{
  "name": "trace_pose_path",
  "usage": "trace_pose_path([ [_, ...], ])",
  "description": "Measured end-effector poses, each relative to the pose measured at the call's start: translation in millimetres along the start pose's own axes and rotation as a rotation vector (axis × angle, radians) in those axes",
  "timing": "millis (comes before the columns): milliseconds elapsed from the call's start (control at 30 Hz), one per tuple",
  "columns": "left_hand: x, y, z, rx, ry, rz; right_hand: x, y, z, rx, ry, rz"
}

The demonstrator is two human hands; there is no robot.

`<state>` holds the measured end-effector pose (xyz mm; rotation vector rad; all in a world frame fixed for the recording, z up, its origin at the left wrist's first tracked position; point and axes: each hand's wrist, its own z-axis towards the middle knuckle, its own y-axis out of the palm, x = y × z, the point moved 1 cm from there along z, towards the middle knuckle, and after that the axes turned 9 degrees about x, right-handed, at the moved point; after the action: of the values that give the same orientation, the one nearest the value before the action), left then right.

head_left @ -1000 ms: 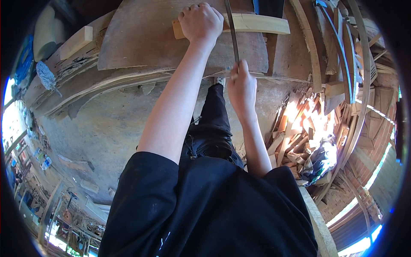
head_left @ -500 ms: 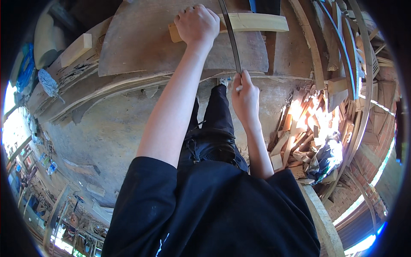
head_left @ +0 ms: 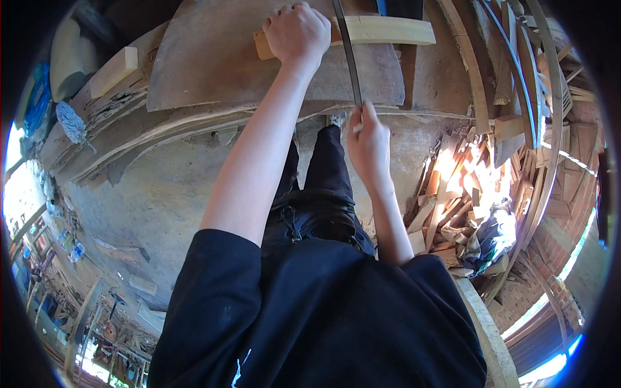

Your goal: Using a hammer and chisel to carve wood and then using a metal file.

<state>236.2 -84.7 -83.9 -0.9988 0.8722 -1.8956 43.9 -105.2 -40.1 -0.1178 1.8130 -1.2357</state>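
Observation:
My left hand (head_left: 297, 32) is closed over the left part of a pale wooden piece (head_left: 391, 31), pressing it on a broad brown board (head_left: 213, 58). A long, narrow, dark metal blade (head_left: 349, 55) runs across that piece, just right of my left hand. I cannot tell whether it is a file or a saw blade. The near end of the blade is in my right hand (head_left: 370, 139), whose fingers are wrapped round it and a little blurred. Its handle, if any, is hidden, and its far end leaves the picture at the top.
A short pale block (head_left: 115, 72) and a fluffy grey-blue duster head (head_left: 72, 123) lie at the left. Long curved wooden strips (head_left: 467, 64) stand at the right, above a heap of sunlit offcuts (head_left: 453, 207). Under the bench's wavy front edge lies a concrete floor (head_left: 168, 194).
The whole view has shifted slightly. My right hand has moved very little with the blade; my left hand keeps its hold on the wooden piece.

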Motion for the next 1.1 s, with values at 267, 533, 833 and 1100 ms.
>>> trace_pose_path([
  [267,0,-1,-2,-0.060,-0.005,0.003,-9,6,32,0.023,-0.045,0.107],
  [533,10,-8,2,0.074,-0.014,-0.061,-8,8,35,0.062,-0.091,0.102],
  [833,-2,1,-2,-0.032,0.026,0.025,-3,-2,12,0.002,0.021,0.119],
  [1100,11,-9,2,0.055,-0.002,-0.041,-11,19,54,0.095,-0.139,0.057],
])
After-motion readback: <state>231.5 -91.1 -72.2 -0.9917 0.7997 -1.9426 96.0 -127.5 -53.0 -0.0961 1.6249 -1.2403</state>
